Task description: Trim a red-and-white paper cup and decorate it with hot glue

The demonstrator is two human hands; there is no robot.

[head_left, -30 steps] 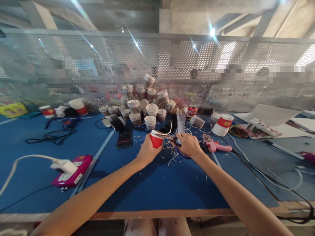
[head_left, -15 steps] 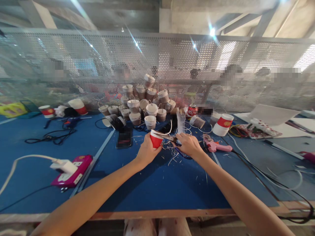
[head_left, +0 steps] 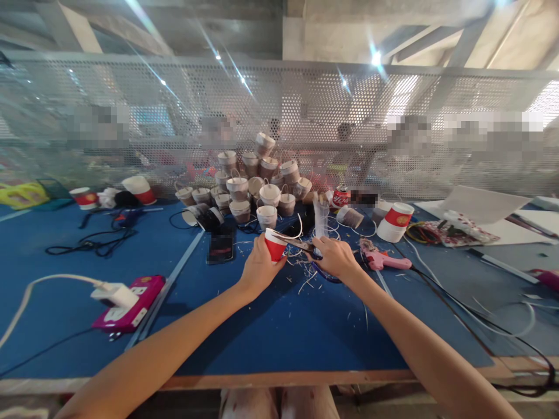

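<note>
A red and white paper cup (head_left: 275,249) is gripped by my left hand (head_left: 258,265), its rim facing up. My right hand (head_left: 334,256) is closed round a pair of scissors (head_left: 301,244), whose blades point left and lie at the cup's rim. From that rim a thin white strip (head_left: 298,230) curls away to the right. Beneath and around my right hand, thin white trimmings (head_left: 308,279) are scattered on the blue tabletop (head_left: 279,331). Just behind the hand stands a clear bundle of glue sticks or similar clear plastic (head_left: 321,218).
Beyond my hands rises a pile of small bucket-like cups (head_left: 238,189) before a perforated metal screen (head_left: 314,110). A pink glue gun (head_left: 386,257) and stacked paper cups (head_left: 395,222) are to the right. On the left are a magenta power strip (head_left: 128,308) and a phone (head_left: 220,245).
My left hand and the cup have shifted slightly left and up. The curled strip has moved a little left with the cup. The scissors remain at the rim.
</note>
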